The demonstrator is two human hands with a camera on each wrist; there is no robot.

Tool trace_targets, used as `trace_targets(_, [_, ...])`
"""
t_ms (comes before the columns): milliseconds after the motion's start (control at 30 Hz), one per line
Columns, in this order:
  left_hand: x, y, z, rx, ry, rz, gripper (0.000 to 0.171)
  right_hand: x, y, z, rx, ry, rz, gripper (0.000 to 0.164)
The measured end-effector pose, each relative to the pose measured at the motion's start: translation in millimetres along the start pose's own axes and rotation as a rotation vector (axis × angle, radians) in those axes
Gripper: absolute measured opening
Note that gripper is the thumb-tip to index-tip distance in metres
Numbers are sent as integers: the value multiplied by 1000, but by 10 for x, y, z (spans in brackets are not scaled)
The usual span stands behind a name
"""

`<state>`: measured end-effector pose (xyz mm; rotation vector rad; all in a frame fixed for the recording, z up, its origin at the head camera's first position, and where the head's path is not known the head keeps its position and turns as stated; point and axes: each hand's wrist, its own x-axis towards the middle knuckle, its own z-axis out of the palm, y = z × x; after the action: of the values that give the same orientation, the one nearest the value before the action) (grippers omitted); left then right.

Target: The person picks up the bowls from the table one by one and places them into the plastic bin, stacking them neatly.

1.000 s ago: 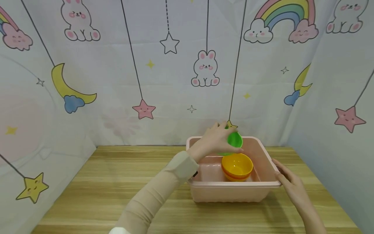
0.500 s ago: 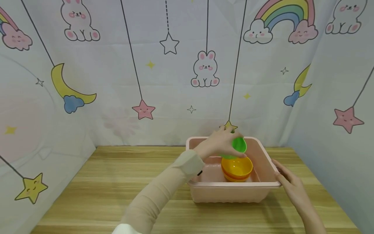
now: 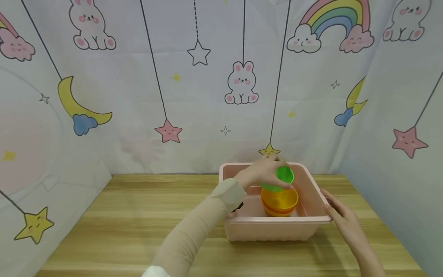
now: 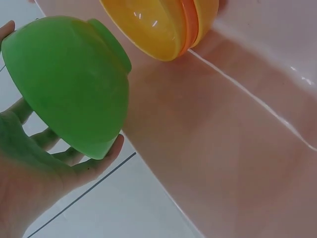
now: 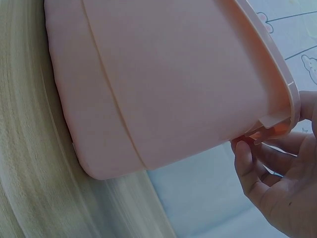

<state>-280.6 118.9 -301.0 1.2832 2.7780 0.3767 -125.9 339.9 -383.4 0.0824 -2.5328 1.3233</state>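
My left hand [image 3: 263,171] holds a green bowl [image 3: 285,175] by its rim, tilted, above a small stack of bowls. In the left wrist view, thumb and fingers span the mouth of the green bowl [image 4: 69,82], whose outside faces the camera. The stack, with a yellow bowl [image 3: 284,199] on top and an orange bowl [image 4: 189,22] under it, stands inside a pink plastic basin [image 3: 277,231]. My right hand [image 3: 343,216] grips the basin's right rim; in the right wrist view its fingers [image 5: 245,161] curl under the lip.
The basin stands on a wood-grain table [image 3: 155,219] near its back edge. Behind and at both sides hangs a pale cloth [image 3: 200,96] printed with rabbits, stars and rainbows. A dark strap piece [image 3: 237,207] shows at the left wrist.
My left hand has moved slightly right and down with the green bowl, bringing it closer over the yellow bowl. The right hand keeps its grip on the basin's rim.
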Motion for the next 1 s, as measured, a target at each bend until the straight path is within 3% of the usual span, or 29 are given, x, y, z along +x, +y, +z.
trace_targets(300, [29,8,99,-9,-10,-10,71,-7,-2,16,-11,6,5,47])
trace_targets(633, [112,34,218,124,0,-4,71,4,12,0,-26,6,9,47])
trace_targets(1000, [133,95,288,92,-48,-16,71,0,8,-6,-15,-4,13,48])
